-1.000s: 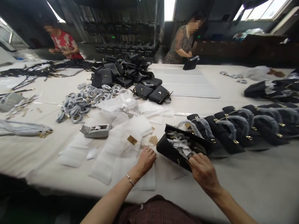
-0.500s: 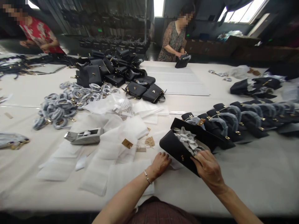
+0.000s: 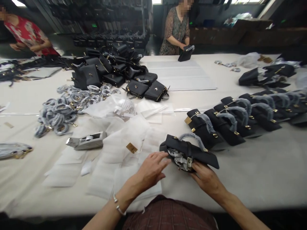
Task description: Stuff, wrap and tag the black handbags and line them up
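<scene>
The right hand (image 3: 207,175) grips the near edge of the black handbag (image 3: 200,153), just ahead; the left hand (image 3: 150,169), open, fingers spread, is beside its left end. Its long axis slants nearer rightward. Beyond: a row of handbags (image 3: 261,124).

The single view comes from the wearer's head, facing forward and tilted down across the desk (image 3: 263,179). It looks closely onto the forearms (image 3: 240,209) at the bottom edge, has the nearest black bag (image 3: 202,154) right of centre, and reaches the person in red (image 3: 27,35) beyond the far side.
</scene>
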### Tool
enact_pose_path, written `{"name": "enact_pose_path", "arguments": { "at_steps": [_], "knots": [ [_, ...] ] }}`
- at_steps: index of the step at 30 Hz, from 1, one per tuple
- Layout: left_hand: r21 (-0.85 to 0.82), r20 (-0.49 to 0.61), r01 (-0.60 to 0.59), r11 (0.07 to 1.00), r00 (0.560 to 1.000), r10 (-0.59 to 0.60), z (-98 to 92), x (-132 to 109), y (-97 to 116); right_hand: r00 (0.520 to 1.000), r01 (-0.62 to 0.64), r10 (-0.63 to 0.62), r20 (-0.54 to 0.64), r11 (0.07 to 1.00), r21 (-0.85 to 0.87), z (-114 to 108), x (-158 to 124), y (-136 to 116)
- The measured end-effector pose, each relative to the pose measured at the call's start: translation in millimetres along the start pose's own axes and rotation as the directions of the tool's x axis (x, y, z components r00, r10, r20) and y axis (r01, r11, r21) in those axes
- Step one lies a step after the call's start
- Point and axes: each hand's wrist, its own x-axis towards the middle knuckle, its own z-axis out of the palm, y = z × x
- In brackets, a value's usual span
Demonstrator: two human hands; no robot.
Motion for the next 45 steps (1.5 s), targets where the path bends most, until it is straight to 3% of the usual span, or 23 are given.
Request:
{"name": "enact_pose_path", "arguments": {
  "at_steps": [3, 9, 12, 15, 18, 20, 24, 26, 32, 37, 39, 42, 45],
  "knots": [
    [0.037, -0.074, -0.152, 0.988, 0.985, 0.155, 16.0, 37.5, 16.0, 0.996, -0.088, 0.089, -0.03, 0.995, 0.047, -8.3, 2.0, 0.1],
    [0.103, -0.173, -0.078, 0.992, 0.98, 0.095, 58.7, 85.2, -3.3, 0.995, -0.087, 0.093, 0.031, 0.982, -0.169, 4.1, 25.6, -5.2],
    [0.092, -0.182, -0.086, 0.992, 0.978, 0.101, 60.0, 97.7, -10.8, 0.992, -0.1, 0.109, 0.065, 0.987, -0.128, 4.8, 43.6, 0.4],
    [0.07, -0.173, -0.065, 0.995, 0.982, 0.077, 43.5, 107.6, -8.3, 0.988, -0.114, 0.119, 0.103, 0.992, -0.05, -13.9, 57.6, 11.6],
    [0.039, -0.18, -0.072, 0.997, 0.981, 0.078, 24.0, 109.1, 1.5, 0.983, -0.117, 0.113, 0.141, 0.993, 0.016, -37.7, 61.3, 19.1],
    [-0.02, -0.146, -0.054, 0.998, 0.988, 0.051, 20.7, 104.4, 7.8, 0.968, -0.153, 0.126, 0.216, 0.982, 0.113, -42.6, 58.3, 20.9],
    [-0.161, 0.087, 0.159, 0.974, 0.985, -0.146, 40.9, 91.0, 13.2, 0.873, -0.358, 0.181, 0.453, 0.869, 0.341, -17.5, 49.7, 25.1],
    [-0.178, 0.131, 0.242, 0.954, 0.966, -0.221, 53.4, 86.7, 15.0, 0.855, -0.402, 0.185, 0.485, 0.827, 0.394, -0.3, 47.4, 29.2],
    [-0.047, -0.072, 0.139, 0.989, 0.987, -0.143, 77.2, 83.3, 31.4, 0.887, -0.423, 0.221, 0.405, 0.74, 0.523, 19.5, 35.1, 34.5],
    [-0.066, -0.108, 0.237, 0.969, 0.964, -0.243, 95.8, 82.9, 33.7, 0.924, -0.379, 0.293, 0.246, 0.786, 0.489, 26.4, 35.9, 29.6],
    [-0.095, -0.127, 0.247, 0.964, 0.958, -0.258, 98.7, 81.4, 32.4, 0.933, -0.347, 0.247, 0.262, 0.813, 0.468, 27.7, 45.5, 28.1],
    [-0.099, -0.161, 0.285, 0.953, 0.941, -0.298, 98.6, 78.7, 32.2, 0.914, -0.316, 0.141, 0.381, 0.836, 0.448, 28.0, 59.9, 26.8],
    [-0.1, -0.198, 0.27, 0.958, 0.938, -0.285, 97.9, 78.8, 32.8, 0.901, -0.327, 0.141, 0.41, 0.841, 0.431, 30.3, 63.4, 25.8]
  ]
}}
